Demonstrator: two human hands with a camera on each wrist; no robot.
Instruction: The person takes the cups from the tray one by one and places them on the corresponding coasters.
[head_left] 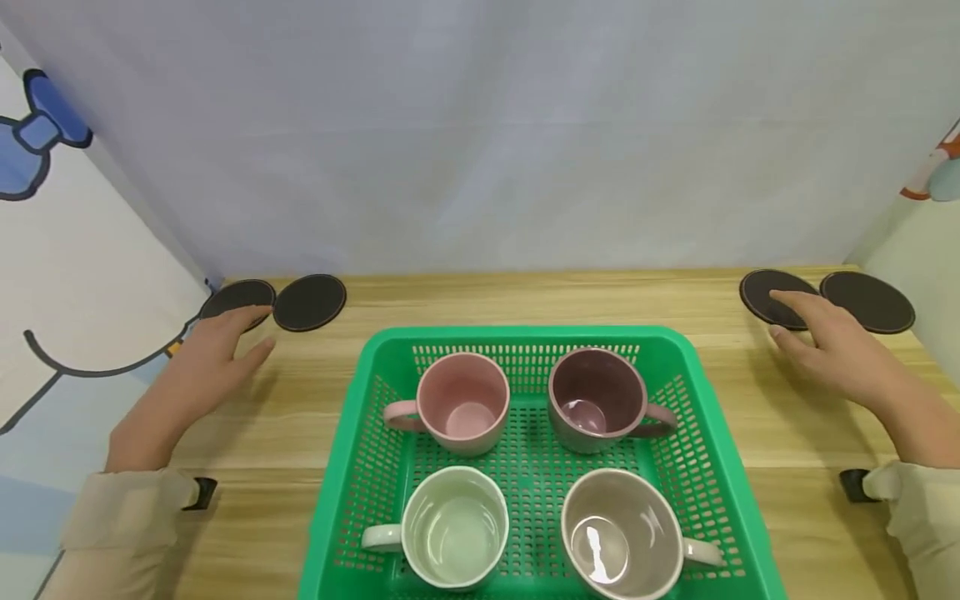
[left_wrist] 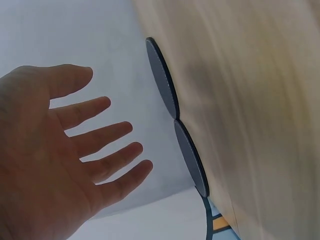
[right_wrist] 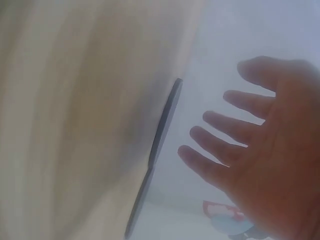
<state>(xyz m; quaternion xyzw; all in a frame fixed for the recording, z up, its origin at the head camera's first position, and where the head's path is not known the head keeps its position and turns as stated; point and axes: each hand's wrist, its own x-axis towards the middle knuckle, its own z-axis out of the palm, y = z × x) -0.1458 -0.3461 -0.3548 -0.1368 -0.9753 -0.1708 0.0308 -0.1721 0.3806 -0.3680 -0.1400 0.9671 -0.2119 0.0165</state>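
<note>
My left hand [head_left: 213, 362] hovers over the table on the left, fingers spread and holding nothing, nearest to two round black coasters [head_left: 310, 302]. On the right my right hand [head_left: 840, 350], also holding nothing, is above another pair of black coasters [head_left: 867, 302]. Both wrist views show the fingers extended and apart. Between the hands stands a green plastic basket [head_left: 525, 333]. Inside it are a pink mug [head_left: 457, 392] and a dark mauve mug [head_left: 592, 392] at the back, with a pale green mug [head_left: 456, 525] and a beige mug [head_left: 622, 533] in front. All stand upright, handles outward.
A light wood-grain table [head_left: 525, 296] carries everything. A pale backdrop [head_left: 480, 133] rises along its far edge, with cartoon-printed panels [head_left: 82, 275] at the sides. Small black pieces [head_left: 201, 493] show beside each sleeve cuff.
</note>
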